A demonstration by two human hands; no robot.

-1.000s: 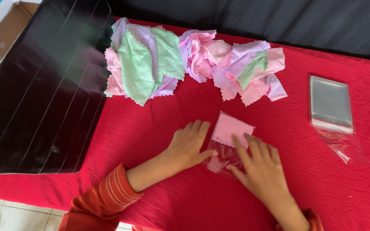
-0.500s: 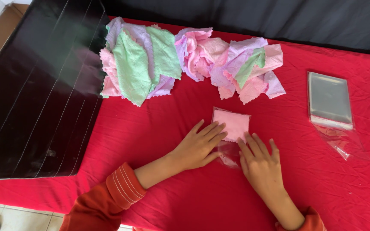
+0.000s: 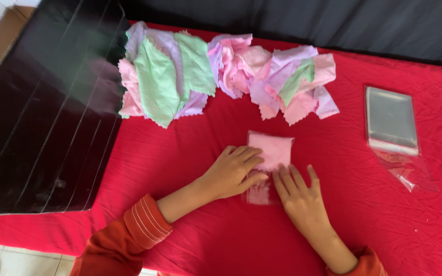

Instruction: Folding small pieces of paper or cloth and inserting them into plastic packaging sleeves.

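Head view:
Cloth: folded pink cloth [image 3: 271, 153] in clear bag, mid table, nearer front edge.
L hand [image 3: 231, 173]: flat, fingers spread, pressing cloth's left side, grips nothing.
R hand [image 3: 299, 195]: flat, open, on bag's lower right.
Pile: pastel cloths [image 3: 216, 74] twd back edge.
Bags: clear bag stack [image 3: 390, 118] nr right edge.

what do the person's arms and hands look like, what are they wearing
Both hands are bare: no gloves, and no rings or watch that show. The left hand comes out of an orange-red long sleeve pushed up the forearm, its ribbed cuff marked with thin pale stripes. The right hand has a matching orange-red sleeve, only its edge in view at the bottom of the picture.
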